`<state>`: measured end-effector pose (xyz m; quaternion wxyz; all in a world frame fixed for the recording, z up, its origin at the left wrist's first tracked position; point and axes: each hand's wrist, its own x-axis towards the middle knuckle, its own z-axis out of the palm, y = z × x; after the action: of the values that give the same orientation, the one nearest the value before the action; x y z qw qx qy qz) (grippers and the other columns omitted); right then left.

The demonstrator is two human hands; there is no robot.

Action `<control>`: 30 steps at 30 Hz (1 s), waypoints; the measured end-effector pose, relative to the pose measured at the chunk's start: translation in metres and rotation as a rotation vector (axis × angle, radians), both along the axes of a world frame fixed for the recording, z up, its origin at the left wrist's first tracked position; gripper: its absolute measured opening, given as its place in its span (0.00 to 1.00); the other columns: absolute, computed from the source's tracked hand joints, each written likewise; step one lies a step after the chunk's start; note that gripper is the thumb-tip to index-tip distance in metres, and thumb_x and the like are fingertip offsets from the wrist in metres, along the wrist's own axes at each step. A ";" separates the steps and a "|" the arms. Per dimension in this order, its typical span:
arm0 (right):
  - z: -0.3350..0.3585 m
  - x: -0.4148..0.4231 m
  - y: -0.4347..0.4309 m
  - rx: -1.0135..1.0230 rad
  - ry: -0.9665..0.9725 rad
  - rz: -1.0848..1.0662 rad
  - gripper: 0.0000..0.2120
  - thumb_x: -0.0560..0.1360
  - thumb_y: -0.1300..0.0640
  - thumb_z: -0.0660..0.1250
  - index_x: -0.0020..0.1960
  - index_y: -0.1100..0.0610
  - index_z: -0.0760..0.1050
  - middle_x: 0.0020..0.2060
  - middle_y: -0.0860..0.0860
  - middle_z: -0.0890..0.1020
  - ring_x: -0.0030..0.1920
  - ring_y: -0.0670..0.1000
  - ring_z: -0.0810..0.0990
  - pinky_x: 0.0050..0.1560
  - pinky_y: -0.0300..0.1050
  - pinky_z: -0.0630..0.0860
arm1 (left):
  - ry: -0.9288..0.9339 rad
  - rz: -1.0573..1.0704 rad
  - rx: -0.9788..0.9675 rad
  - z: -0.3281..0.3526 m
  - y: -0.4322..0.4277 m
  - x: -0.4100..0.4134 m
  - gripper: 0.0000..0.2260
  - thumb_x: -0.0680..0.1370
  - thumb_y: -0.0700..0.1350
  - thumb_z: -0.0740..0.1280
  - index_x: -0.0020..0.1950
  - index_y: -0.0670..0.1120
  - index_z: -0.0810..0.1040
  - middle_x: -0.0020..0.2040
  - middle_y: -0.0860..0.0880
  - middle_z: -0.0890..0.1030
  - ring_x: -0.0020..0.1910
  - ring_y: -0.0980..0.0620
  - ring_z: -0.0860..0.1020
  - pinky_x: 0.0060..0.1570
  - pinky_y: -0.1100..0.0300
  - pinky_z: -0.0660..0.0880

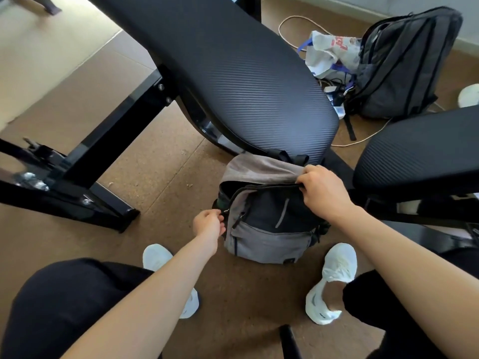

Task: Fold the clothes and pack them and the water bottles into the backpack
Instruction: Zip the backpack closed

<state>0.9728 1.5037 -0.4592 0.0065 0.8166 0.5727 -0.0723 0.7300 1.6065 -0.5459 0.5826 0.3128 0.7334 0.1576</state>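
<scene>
**Both hands on the backpack, left hand at the zipper**

I have the left hand [208,225] pinched around the zipper pull [224,211], thumb and fingers curled onto it at the left edge of the backpack [269,239]. The right hand [321,191] is clamped on the top rim of the bag's front panel, fingers folded over the black edge. The main compartment gapes open between the two hands, with the grey back panel standing up behind it. Something dark shows inside at the left, but I cannot tell what it is.

The backpack is grey and black. It stands upright on the floor [160,164], a brown, speckled, cork-like surface. My white shoes [334,270] sit on either side of it, and my dark trouser legs fill the lower corners.

Just behind the bag a black ribbed chair seat [233,81] overhangs its top edge. A second chair seat [420,151] sits to the right, near my right hand. To the left a black metal frame [103,143] with bolts rests on the floor, well apart from the bag.

Farther back, by the wall, a dark backpack [404,66] leans beside a crumpled white plastic bag [329,53], and a pale cable [285,24] loops across the floor there.
</scene>
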 end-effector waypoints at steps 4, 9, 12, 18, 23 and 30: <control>0.001 0.004 0.002 0.029 0.027 -0.119 0.13 0.74 0.65 0.69 0.55 0.54 0.85 0.47 0.54 0.79 0.51 0.60 0.79 0.39 0.48 0.70 | 0.198 -0.510 0.255 -0.037 0.019 0.002 0.10 0.84 0.42 0.62 0.62 0.48 0.80 0.62 0.47 0.82 0.62 0.45 0.79 0.64 0.47 0.77; 0.006 0.012 0.002 0.060 0.070 -0.187 0.10 0.76 0.59 0.72 0.56 0.55 0.85 0.50 0.54 0.81 0.54 0.60 0.79 0.47 0.53 0.77 | 0.287 -0.805 0.290 -0.071 0.027 0.006 0.11 0.83 0.45 0.65 0.66 0.47 0.76 0.63 0.45 0.81 0.67 0.41 0.76 0.62 0.45 0.76; 0.007 0.015 0.005 0.063 0.095 -0.199 0.09 0.75 0.58 0.73 0.55 0.54 0.85 0.50 0.54 0.81 0.55 0.60 0.79 0.47 0.53 0.77 | 0.395 -0.943 0.263 -0.079 0.031 0.006 0.09 0.82 0.50 0.65 0.60 0.49 0.77 0.58 0.45 0.82 0.64 0.40 0.76 0.55 0.46 0.77; 0.010 0.018 0.005 0.051 0.127 -0.202 0.10 0.76 0.57 0.73 0.56 0.52 0.85 0.52 0.53 0.81 0.56 0.59 0.79 0.47 0.50 0.74 | 0.290 -0.916 0.154 -0.083 0.041 0.010 0.07 0.83 0.47 0.66 0.55 0.45 0.80 0.53 0.43 0.83 0.53 0.41 0.80 0.52 0.51 0.77; 0.011 0.018 0.001 0.036 0.156 -0.184 0.09 0.76 0.56 0.73 0.56 0.51 0.85 0.52 0.52 0.80 0.56 0.58 0.78 0.46 0.48 0.71 | 0.333 -0.838 0.126 -0.083 0.052 0.000 0.06 0.77 0.48 0.75 0.45 0.45 0.85 0.44 0.44 0.86 0.47 0.44 0.84 0.43 0.53 0.80; 0.015 0.019 -0.003 -0.093 0.194 -0.127 0.04 0.74 0.57 0.74 0.49 0.54 0.85 0.46 0.50 0.73 0.51 0.57 0.78 0.42 0.47 0.69 | 0.329 -0.617 0.045 -0.063 0.065 -0.002 0.09 0.71 0.43 0.81 0.44 0.44 0.83 0.47 0.43 0.86 0.49 0.43 0.85 0.55 0.47 0.83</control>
<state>0.9921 1.5008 -0.4440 -0.0157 0.8392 0.5138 -0.1776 0.7276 1.6713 -0.6084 0.4699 0.5537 0.6847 -0.0620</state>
